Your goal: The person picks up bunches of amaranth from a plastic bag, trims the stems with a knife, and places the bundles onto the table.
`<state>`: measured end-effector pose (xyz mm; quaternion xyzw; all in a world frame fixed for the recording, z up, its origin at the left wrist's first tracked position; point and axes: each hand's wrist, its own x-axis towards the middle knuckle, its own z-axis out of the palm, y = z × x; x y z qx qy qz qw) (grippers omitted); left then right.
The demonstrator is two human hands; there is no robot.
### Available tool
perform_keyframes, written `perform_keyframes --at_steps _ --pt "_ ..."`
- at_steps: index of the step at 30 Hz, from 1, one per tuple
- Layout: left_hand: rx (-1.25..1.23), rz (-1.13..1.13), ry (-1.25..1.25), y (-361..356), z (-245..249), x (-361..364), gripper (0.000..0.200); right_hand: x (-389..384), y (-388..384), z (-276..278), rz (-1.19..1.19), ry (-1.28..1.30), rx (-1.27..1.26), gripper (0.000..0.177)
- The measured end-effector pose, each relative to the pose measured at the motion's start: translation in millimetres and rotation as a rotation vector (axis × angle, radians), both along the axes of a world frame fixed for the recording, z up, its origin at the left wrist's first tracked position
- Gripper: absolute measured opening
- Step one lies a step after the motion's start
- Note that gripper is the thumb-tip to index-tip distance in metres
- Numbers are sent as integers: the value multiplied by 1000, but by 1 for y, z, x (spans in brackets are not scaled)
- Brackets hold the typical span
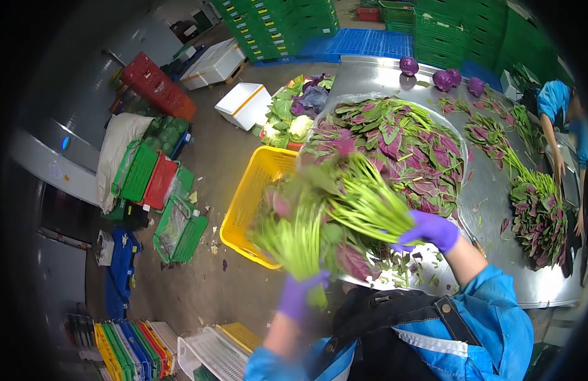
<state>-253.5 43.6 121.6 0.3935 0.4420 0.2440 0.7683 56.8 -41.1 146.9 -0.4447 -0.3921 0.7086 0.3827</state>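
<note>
My left hand point(299, 297), in a purple glove and smeared by motion, is closed round the stem ends of a bunch of amaranth greens point(301, 238). In my right hand point(432, 230), gloved the same, is a second bunch of red-green amaranth point(370, 202), gripped by its pale green stems with the leaves pointing up and left. The two bunches meet or overlap in front of me; their leaf tips are blurred. Behind them lies a big heap of amaranth point(427, 159) in a clear plastic liner. A yellow crate point(233, 219) stands left, partly hidden by the leaves.
A steel table point(490, 241) carries loose amaranth point(538, 216) and several purple cabbages point(409, 66). At right, a co-worker's arms point(551, 136) reach over it. Green crates point(178, 228), a white foam box point(243, 105) and a white basket point(214, 352) stand on the floor.
</note>
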Motion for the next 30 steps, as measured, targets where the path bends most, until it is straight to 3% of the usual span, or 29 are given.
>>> perform_keyframes --at_steps 1,2,5,6,7,9,10,11,13,15,17,18,19,21,22,23,24,25,27,28,29,30 --pt "1 -37 96 7 -9 1 33 -1 16 -31 114 -274 16 19" --pt "-50 -8 18 16 -12 -3 30 -3 18 -40 93 -228 48 14" --pt "9 155 -49 34 12 2 28 18 7 19 -305 236 82 16" --pt "224 -22 122 43 -41 -13 31 21 17 4 -199 98 54 23" --pt "222 -27 125 40 -39 -20 31 30 25 -35 -117 -218 59 30" --pt "-76 206 -248 67 -20 -22 35 36 14 7 -207 14 30 33" --pt "-100 324 -270 71 -3 -25 40 42 4 29 -311 181 47 32" --pt "-21 339 -205 74 -7 -31 42 55 2 7 -295 318 142 35" --pt "33 301 -127 78 -13 -32 42 42 18 -13 -179 -163 66 38" --pt "99 378 -242 88 -3 -24 41 39 10 24 -340 62 113 33" --pt "172 483 -356 87 -8 -26 42 35 20 18 -416 -9 156 30" --pt "219 499 -345 86 -6 -21 42 35 33 -3 -318 -210 139 25" --pt "276 509 -340 88 0 -12 43 26 36 2 -334 -80 204 20" --pt "260 497 -326 73 16 14 44 9 35 24 -433 95 251 18" --pt "226 489 -287 60 17 22 46 2 35 25 -375 66 244 22" --pt "212 316 -268 54 4 24 49 -13 37 21 -363 36 208 26" --pt "154 291 -261 40 -13 31 51 -23 37 -4 -298 -9 182 27" --pt "53 260 -173 17 3 48 51 -36 37 -35 -230 -56 157 30" --pt "35 178 -298 -14 -39 57 40 -70 14 -71 -245 248 30 31" --pt "-92 28 -405 -26 -57 55 39 -81 4 -96 -221 296 -29 32" --pt "-113 42 -398 -36 -75 52 39 -89 -8 -115 -198 345 -91 33" --pt "-299 59 -352 -44 -93 50 37 -95 -20 -116 -260 470 -305 36"
